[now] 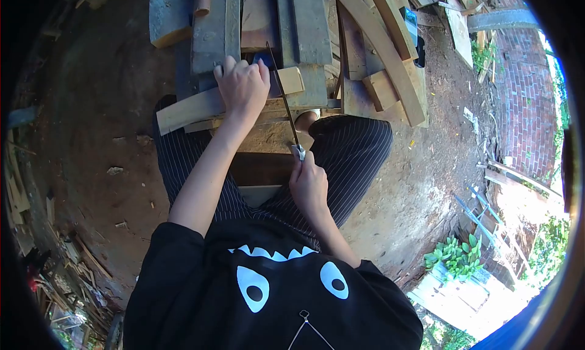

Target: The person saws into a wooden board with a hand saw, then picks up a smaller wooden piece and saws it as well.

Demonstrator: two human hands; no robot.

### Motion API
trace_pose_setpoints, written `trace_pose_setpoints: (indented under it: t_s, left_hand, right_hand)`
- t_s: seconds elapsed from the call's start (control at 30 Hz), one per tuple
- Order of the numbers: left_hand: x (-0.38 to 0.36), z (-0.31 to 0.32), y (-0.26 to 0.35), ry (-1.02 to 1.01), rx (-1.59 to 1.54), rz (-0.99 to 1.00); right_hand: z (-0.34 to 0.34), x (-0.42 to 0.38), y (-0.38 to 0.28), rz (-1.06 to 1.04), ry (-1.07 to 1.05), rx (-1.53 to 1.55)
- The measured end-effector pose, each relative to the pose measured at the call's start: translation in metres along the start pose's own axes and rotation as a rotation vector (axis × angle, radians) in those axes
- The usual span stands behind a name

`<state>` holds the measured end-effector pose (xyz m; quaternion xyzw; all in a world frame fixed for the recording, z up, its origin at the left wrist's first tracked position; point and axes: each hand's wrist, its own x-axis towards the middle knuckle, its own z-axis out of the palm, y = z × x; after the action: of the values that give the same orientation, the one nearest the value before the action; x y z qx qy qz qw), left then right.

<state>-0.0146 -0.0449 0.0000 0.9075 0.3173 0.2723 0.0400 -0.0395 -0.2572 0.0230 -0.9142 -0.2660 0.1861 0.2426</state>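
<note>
My right hand point(309, 188) is wrapped around the handle of a narrow handsaw, close in front of my lap. The long, dark saw blade point(286, 103) points away from me and crosses a curved piece of wood point(194, 109) near its right end. On that piece, left of the blade, my left hand point(244, 85) grips with its fingers curled over the far edge. The wood lies across the near end of a plank workbench point(314, 85), its left end sticking out past the bench.
Long curved wood pieces point(384, 51) and a short block point(381, 89) lie on the bench's right side. A rounded wood piece point(169, 21) sits at the far left. Scrap wood point(85, 258) litters the dirt floor point(122, 167). A brick wall point(527, 106) stands right.
</note>
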Motion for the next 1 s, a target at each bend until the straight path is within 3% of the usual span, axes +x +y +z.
trace_pose_setpoints:
  t_s: [0.13,0.37,0.47,0.73,0.87,1.0]
  left_hand:
    - [0.003,0.003,-0.004,-0.010,-0.054,0.050]
    - [0.003,0.003,-0.002,-0.008,-0.071,0.023]
    - [0.004,0.006,-0.003,0.008,-0.062,-0.015]
    - [0.004,0.005,-0.002,-0.029,-0.040,-0.019]
    - [0.004,0.009,-0.004,-0.024,-0.021,0.000]
    - [0.005,0.005,0.000,-0.068,-0.018,-0.052]
  right_hand:
    - [-0.008,-0.001,-0.019,0.078,-0.070,-0.058]
    - [0.005,0.042,-0.032,-0.025,0.046,-0.034]
    - [0.010,0.055,-0.041,0.027,0.031,-0.091]
    - [-0.003,0.011,-0.018,0.027,-0.103,-0.120]
    - [0.018,0.065,-0.032,-0.078,0.084,-0.077]
    - [0.010,0.044,-0.023,-0.036,0.000,-0.072]
